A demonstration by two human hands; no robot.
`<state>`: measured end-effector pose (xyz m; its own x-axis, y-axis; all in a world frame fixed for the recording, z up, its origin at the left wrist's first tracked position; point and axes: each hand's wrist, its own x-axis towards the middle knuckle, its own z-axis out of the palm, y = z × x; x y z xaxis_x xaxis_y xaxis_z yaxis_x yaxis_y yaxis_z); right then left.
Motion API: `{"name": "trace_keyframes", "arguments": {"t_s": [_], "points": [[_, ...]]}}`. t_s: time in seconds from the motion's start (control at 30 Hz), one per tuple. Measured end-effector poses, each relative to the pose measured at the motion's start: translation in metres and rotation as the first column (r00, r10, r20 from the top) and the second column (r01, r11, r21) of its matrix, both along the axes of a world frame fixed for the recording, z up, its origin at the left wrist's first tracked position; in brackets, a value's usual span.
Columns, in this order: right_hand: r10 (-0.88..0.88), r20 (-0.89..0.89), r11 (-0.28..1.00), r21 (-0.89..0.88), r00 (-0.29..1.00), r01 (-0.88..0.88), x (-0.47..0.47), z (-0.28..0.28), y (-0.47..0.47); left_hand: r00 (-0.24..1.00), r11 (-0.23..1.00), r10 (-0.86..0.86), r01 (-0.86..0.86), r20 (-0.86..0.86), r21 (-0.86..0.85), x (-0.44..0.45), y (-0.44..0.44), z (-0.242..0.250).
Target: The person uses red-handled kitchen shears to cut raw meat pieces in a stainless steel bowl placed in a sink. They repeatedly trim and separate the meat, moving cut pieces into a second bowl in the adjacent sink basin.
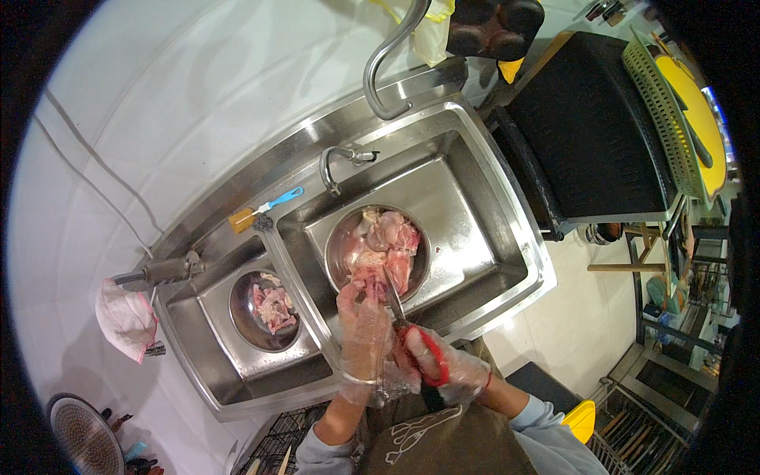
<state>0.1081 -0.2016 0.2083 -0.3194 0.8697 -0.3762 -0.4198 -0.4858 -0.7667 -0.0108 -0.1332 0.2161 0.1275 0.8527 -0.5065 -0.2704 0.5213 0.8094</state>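
My right hand (448,362), in a clear plastic glove, is closed around the red handles of kitchen scissors (394,300). Their blades reach into a piece of raw meat (375,276) that looks like chicken. The gloved fingers of my left hand (365,326) grip the near end of that piece. Below my hands a round steel bowl (338,237) stands in the larger sink basin (463,231), with more raw pieces (392,231) in it. A second steel bowl (242,317), in the smaller basin (208,356) to the left, holds small scraps of meat and skin (275,309).
A curved faucet (328,169) rises behind the large basin. On the ledge lie a blue-handled brush (267,208) and a dark scouring pad (262,223). A cloth (126,320) hangs over a tap at left. At right stands a black-topped surface (594,130) with a green plastic basket (659,113).
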Motion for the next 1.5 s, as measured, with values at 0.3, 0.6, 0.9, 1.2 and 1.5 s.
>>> {"name": "trace_keyframes", "arguments": {"t_s": [0.3,0.6,0.9,1.2,1.5], "points": [[-0.078,-0.793,0.925,-0.284,0.604,-0.253,0.024,-0.012,-0.002,0.966,0.991,0.05,-0.016,0.254,-0.134,-0.012,0.002,-0.012],[0.163,-0.1,0.981,-0.088,0.982,-0.172,0.011,0.022,0.0,0.975,0.969,-0.128,0.162,-0.179,0.187,-0.009,-0.002,-0.005],[0.221,-0.136,0.962,-0.132,0.966,-0.239,0.023,0.038,-0.008,0.975,0.955,-0.12,0.165,-0.186,0.248,-0.013,0.01,-0.01],[0.047,-0.265,0.986,-0.139,0.963,-0.087,0.029,0.032,-0.001,0.98,0.984,-0.139,0.12,0.144,0.131,-0.016,0.0,-0.016],[0.205,0.143,0.978,0.017,0.968,-0.209,0.044,0.03,0.002,0.886,0.891,-0.454,0.449,-0.097,-0.066,-0.035,0.004,-0.006]]}}
